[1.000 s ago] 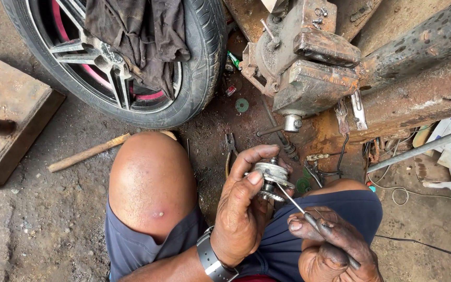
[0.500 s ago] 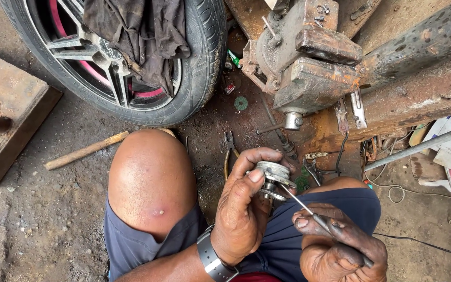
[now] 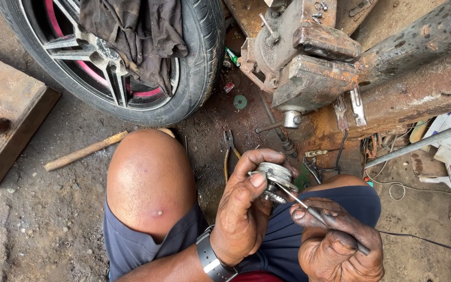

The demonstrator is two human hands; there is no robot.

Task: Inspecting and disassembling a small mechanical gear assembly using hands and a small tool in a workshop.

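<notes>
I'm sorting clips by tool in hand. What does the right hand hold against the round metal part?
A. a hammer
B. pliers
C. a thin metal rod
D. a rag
C: the right hand grips a thin metal rod whose tip meets the round metal part held by the left hand.

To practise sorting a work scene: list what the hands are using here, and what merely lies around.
In use:
left hand
round grey metal part
right hand
thin metal rod tool

Lying about:
black car tyre
rusty bench vice
wooden stick
pliers
</notes>
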